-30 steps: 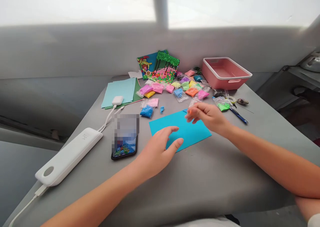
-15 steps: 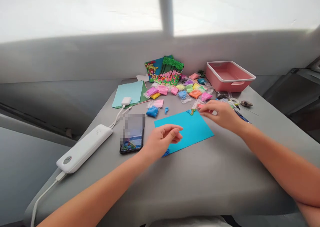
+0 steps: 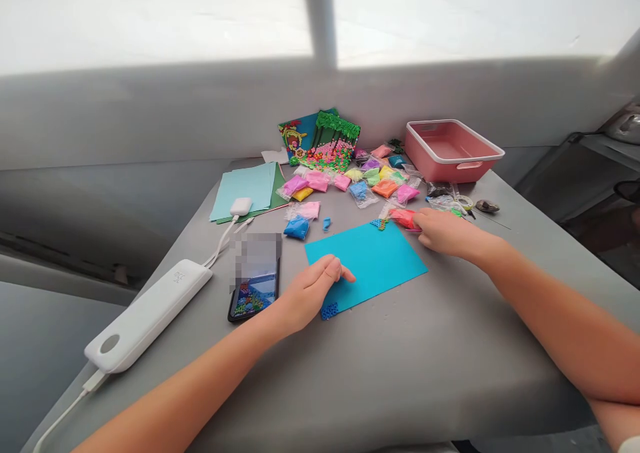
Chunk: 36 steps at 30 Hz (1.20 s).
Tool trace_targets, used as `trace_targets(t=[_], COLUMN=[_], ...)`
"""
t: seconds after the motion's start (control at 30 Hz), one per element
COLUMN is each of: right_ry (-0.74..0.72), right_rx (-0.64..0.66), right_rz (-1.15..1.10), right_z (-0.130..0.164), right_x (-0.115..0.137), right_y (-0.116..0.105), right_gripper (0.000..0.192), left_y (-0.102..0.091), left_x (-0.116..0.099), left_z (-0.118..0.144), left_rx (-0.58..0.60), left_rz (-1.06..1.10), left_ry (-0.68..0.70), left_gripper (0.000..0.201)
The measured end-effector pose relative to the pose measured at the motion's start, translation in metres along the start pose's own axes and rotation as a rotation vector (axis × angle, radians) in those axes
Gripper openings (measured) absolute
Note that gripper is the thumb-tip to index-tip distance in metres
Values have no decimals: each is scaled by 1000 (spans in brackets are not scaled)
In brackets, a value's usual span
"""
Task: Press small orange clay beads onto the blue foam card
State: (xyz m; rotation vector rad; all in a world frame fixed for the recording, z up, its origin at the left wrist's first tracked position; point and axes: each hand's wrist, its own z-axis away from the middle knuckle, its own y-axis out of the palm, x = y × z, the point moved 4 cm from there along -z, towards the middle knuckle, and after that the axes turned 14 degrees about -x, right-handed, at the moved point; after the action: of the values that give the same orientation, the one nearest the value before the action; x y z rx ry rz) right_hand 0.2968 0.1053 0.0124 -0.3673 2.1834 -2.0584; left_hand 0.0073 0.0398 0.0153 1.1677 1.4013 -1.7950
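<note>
A bright blue sheet of card [image 3: 375, 266] lies at an angle on the table. Small dark blue ring-like shapes [image 3: 329, 311] sit at its near left corner, and a blue, green and orange patch [image 3: 381, 224] at its far corner. My left hand [image 3: 315, 283] is over the card's left side, fingers loosely bent and apart, with nothing visible in them. Beside the card's far right edge, my right hand [image 3: 445, 231] grips the edge of a red clay packet [image 3: 403, 218]; its fingertips are partly hidden.
Colourful clay packets [image 3: 385, 188] spread behind the card, before two decorated pictures [image 3: 340, 136]. A pink box [image 3: 450, 150] stands at the back right. A phone [image 3: 257, 273], a white power bank [image 3: 150, 316] with cables, and light blue paper sheets [image 3: 243, 186] lie on the left.
My right hand has come down from above the card's far corner onto the red packet. My left hand has lowered toward the card and its fingers have loosened. The view has shifted slightly.
</note>
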Motion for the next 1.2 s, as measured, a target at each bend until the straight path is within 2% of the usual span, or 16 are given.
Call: trace_targets(t=[0.13,0.27,0.43,0.57,0.67,0.8,0.9,1.0,1.1,1.2], right_ry=[-53,-62,141,169,75,-91,-160,-280,-399,-480], right_rx=[-148,-190,-234,-338,-403,-479,-567,-605,-651,-715], right_rz=[-45,-69,3,-41,-165,-396,-532,-631,-681,-718], right_z=[-1,-7,-15,-11,-5,10,31,52,65,69], right_x=[28,43,21,14,32,76,106,129,140,142], right_y=[-9,-7,-2,-5,-15,-30,-32,-22,-7,2], right_gripper=[32,33,34,34,31,26,27,22,17,16], left_y=[-1,-5,-6,-3,-6,-16,-12,3,17,20], left_x=[7,8,10,17,16,3,-4,-4,3,10], left_z=[0,2,2,-2,-6,-10,-6,4,16,22], left_rx=[72,101,95,45,-47,-172,-128,-56,3,20], left_rz=[-31,-30,-18,69,153,277,354,404,448,491], left_ry=[0,26,70,74,62,39,-20,-51,-65,-91], left_gripper=[32,33,32,32,35,36,34,34,36,36])
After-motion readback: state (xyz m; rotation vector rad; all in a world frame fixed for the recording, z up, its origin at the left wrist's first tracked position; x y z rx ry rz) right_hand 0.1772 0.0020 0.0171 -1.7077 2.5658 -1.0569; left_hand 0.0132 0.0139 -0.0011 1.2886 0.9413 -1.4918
